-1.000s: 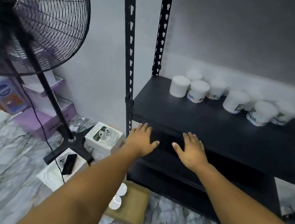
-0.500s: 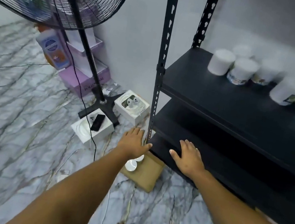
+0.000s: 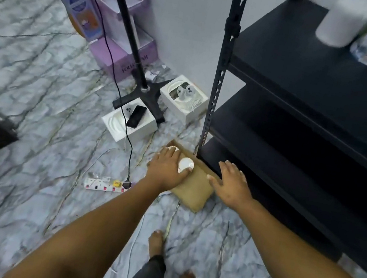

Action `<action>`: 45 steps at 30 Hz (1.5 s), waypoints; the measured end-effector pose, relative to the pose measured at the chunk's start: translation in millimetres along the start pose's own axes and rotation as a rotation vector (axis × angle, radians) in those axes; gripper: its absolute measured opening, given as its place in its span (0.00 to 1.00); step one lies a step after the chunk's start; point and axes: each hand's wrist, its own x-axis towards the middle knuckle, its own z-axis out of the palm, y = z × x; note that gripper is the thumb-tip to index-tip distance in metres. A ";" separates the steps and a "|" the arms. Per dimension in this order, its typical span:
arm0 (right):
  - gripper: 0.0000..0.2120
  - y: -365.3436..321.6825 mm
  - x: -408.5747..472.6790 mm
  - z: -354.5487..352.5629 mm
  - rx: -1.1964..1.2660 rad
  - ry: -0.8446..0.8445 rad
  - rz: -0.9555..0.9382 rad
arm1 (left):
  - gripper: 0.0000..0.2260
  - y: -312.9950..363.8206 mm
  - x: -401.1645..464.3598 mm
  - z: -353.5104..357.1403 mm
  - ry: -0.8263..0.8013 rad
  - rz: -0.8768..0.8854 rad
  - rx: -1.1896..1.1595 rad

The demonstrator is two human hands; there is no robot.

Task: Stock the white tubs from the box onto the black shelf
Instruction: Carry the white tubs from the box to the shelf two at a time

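A brown cardboard box lies on the marble floor at the foot of the black shelf. Two white tubs show in it: one beside my left thumb, another mostly hidden behind my fingers. My left hand hovers over the box's left side, fingers spread, holding nothing. My right hand is spread open over the box's right edge, next to the lowest shelf board. Several white tubs stand blurred at the back of the upper shelf board.
A black fan stand with its cable stands left of the shelf post. Two white product boxes sit by it, one with a dark phone on top. A white power strip lies on the floor. My bare feet are below.
The view has tilted down from the shelf to the floor. Both hands have dropped from the shelf's front edge to just above the cardboard box, still open.
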 end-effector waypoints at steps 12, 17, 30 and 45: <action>0.36 45.2 192.2 239.8 0.056 -0.054 -0.082 | 0.38 -148.0 115.4 233.9 0.010 -0.068 -0.036; 0.37 77.7 271.1 320.8 0.084 -0.029 -0.146 | 0.38 -195.7 163.3 327.6 -0.031 -0.077 -0.041; 0.46 137.0 395.1 425.1 -0.094 -0.003 -0.251 | 0.45 -242.9 249.8 441.5 -0.070 0.034 0.023; 0.49 169.1 417.6 463.3 0.071 0.187 -0.219 | 0.48 -239.4 285.9 465.7 -0.061 0.036 -0.130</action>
